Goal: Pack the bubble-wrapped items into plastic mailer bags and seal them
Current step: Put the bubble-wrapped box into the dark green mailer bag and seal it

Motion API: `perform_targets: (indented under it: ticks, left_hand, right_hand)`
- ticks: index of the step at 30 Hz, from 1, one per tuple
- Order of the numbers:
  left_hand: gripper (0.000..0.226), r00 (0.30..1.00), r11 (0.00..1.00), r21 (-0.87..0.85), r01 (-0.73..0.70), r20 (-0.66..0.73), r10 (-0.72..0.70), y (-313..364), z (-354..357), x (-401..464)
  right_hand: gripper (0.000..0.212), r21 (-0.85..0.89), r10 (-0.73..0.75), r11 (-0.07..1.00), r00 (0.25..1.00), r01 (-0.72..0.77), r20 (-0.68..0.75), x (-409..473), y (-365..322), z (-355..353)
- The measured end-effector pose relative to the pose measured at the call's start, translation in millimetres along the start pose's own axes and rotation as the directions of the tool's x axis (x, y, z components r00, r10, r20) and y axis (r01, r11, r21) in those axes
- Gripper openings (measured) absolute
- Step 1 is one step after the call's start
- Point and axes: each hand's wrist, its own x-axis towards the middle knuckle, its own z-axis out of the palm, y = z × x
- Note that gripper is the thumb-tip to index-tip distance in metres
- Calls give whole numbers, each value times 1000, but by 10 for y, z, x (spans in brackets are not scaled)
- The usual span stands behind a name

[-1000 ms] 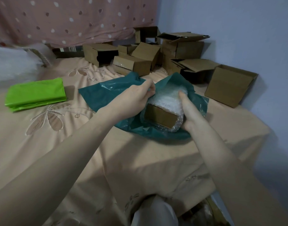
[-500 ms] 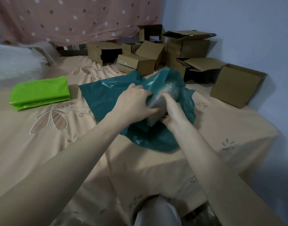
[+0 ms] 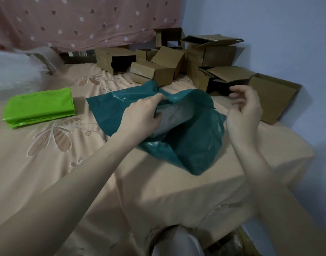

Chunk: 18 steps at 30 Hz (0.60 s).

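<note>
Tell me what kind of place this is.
Probably a bedroom used for home packing: peach floral-embroidered bedsheet as the work surface, open brown cardboard boxes piled by the wall, folded bright green plastic mailer bags stacked ready.

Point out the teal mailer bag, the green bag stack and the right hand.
teal mailer bag (image 3: 191,145): head view, lower front panel.
green bag stack (image 3: 38,106): head view, top face.
right hand (image 3: 245,113): head view, back of hand.
</note>
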Motion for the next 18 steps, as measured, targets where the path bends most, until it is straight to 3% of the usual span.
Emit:
perform_targets:
  ticks: [1,3,6,8,12,16,18]
  left_hand:
    - [39,1000,1000,4,5,-18,-5,-11,-2,10]
    - [39,999,1000,14,13,-40,-12,-24,-2,31]
    - [39,999,1000,17,19,-31,-18,-39,4,47]
    - [40,1000,1000,27,11,-22,-10,-56,-7,55]
    - [38,1000,1000,9,-8,-22,9,-132,-35,86]
    - [29,1000,996,-89,-20,-1,20,-231,-32,90]
    - [26,998,986,-164,-34,45,42,-275,-62,65]
  right_hand:
    - [55,-39,-7,999,1000,8,29,53,113,10]
    - [63,-141,78,989,972,-48,221,130,402,62]
    - [45,-397,290,915,799,-71,527,127,843,177]
    - [38,-421,338,904,725,-72,600,97,879,266]
    - [58,-100,-7,991,776,90,631,107,487,387]
    - [15,-87,-145,971,838,223,526,115,269,449]
    - [26,-29,-149,982,858,187,491,107,234,468]
